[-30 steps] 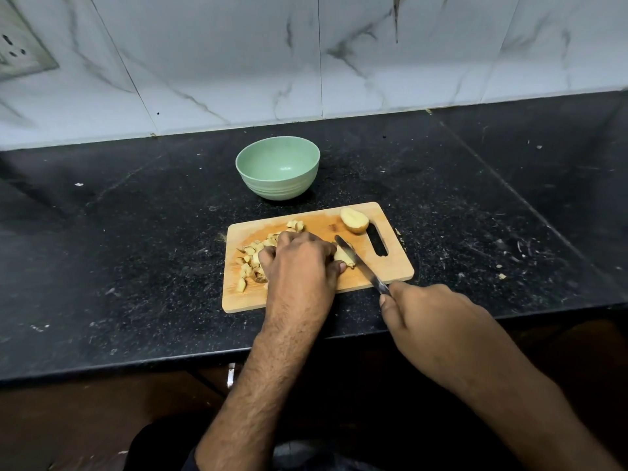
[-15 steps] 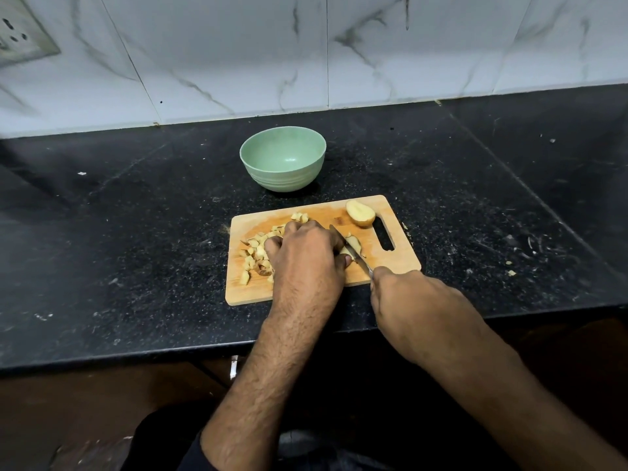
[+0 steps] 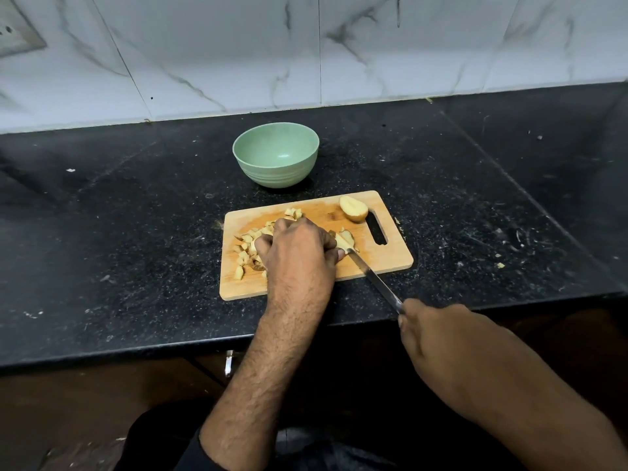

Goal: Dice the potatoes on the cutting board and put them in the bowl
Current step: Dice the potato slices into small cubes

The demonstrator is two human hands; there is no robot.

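A wooden cutting board (image 3: 390, 260) lies on the black counter. My left hand (image 3: 299, 253) sits on the board with curled fingers holding a potato piece (image 3: 345, 241) down. My right hand (image 3: 441, 338) grips the handle of a knife (image 3: 373, 280), and the blade's tip lies against that piece. Several diced potato bits (image 3: 246, 248) lie to the left of my left hand. A potato half (image 3: 353, 209) rests at the board's far right corner beside the handle slot. Behind the board stands an empty green bowl (image 3: 276, 154).
The black counter (image 3: 509, 215) has scattered crumbs on its right side. A marble-tiled wall (image 3: 339, 45) rises behind it, with a socket plate (image 3: 17, 32) at top left. The counter's front edge runs just under my right hand.
My right hand has pulled back toward the counter's edge, drawing the knife through the piece. My left hand stays on the potato. The camera shifted slightly.
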